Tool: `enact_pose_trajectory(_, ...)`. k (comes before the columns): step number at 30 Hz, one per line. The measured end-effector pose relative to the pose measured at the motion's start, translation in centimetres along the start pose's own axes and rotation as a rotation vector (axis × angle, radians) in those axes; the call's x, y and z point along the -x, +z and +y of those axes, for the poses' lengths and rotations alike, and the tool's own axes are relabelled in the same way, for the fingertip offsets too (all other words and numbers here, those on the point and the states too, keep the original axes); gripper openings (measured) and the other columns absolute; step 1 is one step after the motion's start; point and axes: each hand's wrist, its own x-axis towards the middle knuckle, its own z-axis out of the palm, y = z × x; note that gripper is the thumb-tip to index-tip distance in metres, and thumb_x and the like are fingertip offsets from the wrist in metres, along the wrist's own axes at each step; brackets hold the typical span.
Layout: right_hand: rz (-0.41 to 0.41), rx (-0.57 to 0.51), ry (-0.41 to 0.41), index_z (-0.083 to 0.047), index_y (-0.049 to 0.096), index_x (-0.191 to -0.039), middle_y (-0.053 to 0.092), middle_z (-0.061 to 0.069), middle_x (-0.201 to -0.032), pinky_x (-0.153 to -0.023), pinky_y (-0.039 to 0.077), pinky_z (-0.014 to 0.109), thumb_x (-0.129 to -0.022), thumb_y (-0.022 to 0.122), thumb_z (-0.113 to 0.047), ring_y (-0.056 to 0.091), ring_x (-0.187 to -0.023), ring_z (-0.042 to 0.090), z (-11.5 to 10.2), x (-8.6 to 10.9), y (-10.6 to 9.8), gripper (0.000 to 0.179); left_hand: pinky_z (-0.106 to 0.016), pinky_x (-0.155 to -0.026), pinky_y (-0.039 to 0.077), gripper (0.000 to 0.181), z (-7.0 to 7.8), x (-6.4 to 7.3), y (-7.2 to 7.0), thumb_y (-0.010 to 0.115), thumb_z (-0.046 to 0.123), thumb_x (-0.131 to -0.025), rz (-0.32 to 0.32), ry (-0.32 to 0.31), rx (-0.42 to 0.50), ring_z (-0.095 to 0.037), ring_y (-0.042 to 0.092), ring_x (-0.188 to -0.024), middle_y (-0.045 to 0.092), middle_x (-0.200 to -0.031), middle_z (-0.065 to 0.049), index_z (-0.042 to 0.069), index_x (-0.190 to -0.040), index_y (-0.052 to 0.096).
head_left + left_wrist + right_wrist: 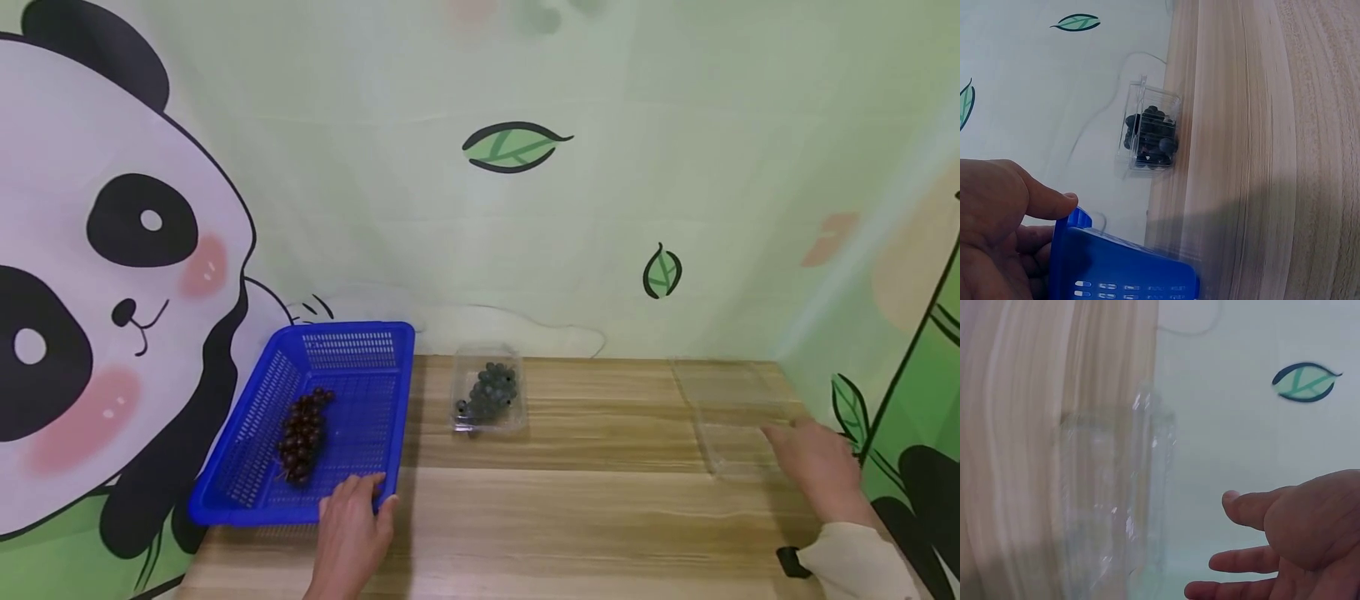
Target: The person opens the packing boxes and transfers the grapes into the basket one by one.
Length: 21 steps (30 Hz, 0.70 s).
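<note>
My left hand (352, 529) grips the rim of a blue plastic basket (406, 392) at its near right corner. In the left wrist view the thumb (1054, 201) lies against the rim. Inside the basket is a bunch of dark red grapes (303, 437). A clear plastic box (463, 367) holding dark, bluish grapes (491, 392) stands right of the basket. At the table's right end lies a second clear box (738, 417), with no fruit showing in it. My right hand (817, 462) is beside that box, fingers loosely extended; contact cannot be told.
Everything stands on a wooden table (585, 525). A pale green cloth backdrop (585, 225) printed with a panda and leaves rises behind it and continues along the right side. A thin line (540, 321) curves across the cloth above the table's back edge.
</note>
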Motion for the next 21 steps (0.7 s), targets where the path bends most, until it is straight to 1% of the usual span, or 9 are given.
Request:
enact_pose_trajectory(4, 0.024, 0.028, -0.089, 0.020, 0.046, -0.137, 0.044, 0.048, -0.134, -0.080, 0.048, 0.068, -0.106, 0.040, -0.060, 0.048, -0.113, 0.066, -1.2, 0.3, 0.1, 0.086, -0.047, -0.073, 0.039, 0.029, -0.1, 0.0, 0.0, 0.082, 0.004, -0.083, 0.003, 0.003, -0.001, -0.034, 0.063, -0.088, 0.067, -0.090, -0.011, -0.005, -0.109, 0.073)
enact_pose_trajectory(6, 0.029, 0.039, -0.119, 0.021, 0.046, -0.137, 0.045, 0.048, -0.135, -0.082, 0.048, 0.069, -0.106, 0.041, -0.060, 0.047, -0.114, 0.066, -1.8, 0.6, 0.2, 0.087, -0.046, -0.073, 0.039, 0.030, -0.1, 0.0, 0.0, 0.082, 0.004, -0.083, 0.006, 0.006, -0.001, -0.035, 0.063, -0.088, 0.067, -0.090, -0.011, -0.005, -0.109, 0.073)
enact_pose_trajectory(8, 0.036, 0.042, -0.151, 0.021, 0.046, -0.137, 0.046, 0.047, -0.134, -0.084, 0.047, 0.070, -0.106, 0.044, -0.057, 0.047, -0.114, 0.066, -2.5, 0.7, 0.3, 0.084, -0.046, -0.073, 0.039, 0.030, -0.1, 0.1, 0.0, 0.082, 0.004, -0.083, 0.004, 0.006, -0.001, -0.035, 0.063, -0.088, 0.067, -0.091, -0.011, -0.005, -0.109, 0.073)
enact_pose_trajectory(14, 0.047, 0.041, -0.219, 0.021, 0.047, -0.136, 0.048, 0.046, -0.133, -0.089, 0.045, 0.072, -0.107, 0.045, -0.053, 0.048, -0.116, 0.065, -4.7, 1.3, 0.5, 0.080, -0.046, -0.074, 0.039, 0.030, 0.0, 0.0, -0.1, 0.082, 0.005, -0.083, -0.008, -0.006, 0.001, -0.035, 0.063, -0.089, 0.067, -0.092, -0.012, -0.005, -0.111, 0.073)
enact_pose_trajectory(17, 0.063, 0.051, -0.258, 0.022, 0.048, -0.134, 0.051, 0.045, -0.131, -0.090, 0.045, 0.070, -0.108, 0.049, -0.046, 0.050, -0.114, 0.064, -5.9, 1.5, 0.7, 0.073, -0.046, -0.074, 0.039, 0.030, 0.1, 0.0, -0.2, 0.081, 0.005, -0.084, -0.024, -0.019, 0.001, -0.035, 0.063, -0.090, 0.068, -0.093, -0.013, -0.005, -0.111, 0.073)
enact_pose_trajectory(21, 0.096, 0.053, -0.308, 0.022, 0.051, -0.131, 0.056, 0.044, -0.125, -0.088, 0.048, 0.068, -0.106, 0.056, -0.034, 0.055, -0.110, 0.062, -7.6, 1.8, 1.1, 0.062, -0.046, -0.075, 0.039, 0.030, 0.1, -0.1, -0.4, 0.081, 0.005, -0.085, -0.035, -0.022, 0.000, -0.036, 0.063, -0.091, 0.068, -0.095, -0.014, -0.005, -0.112, 0.073)
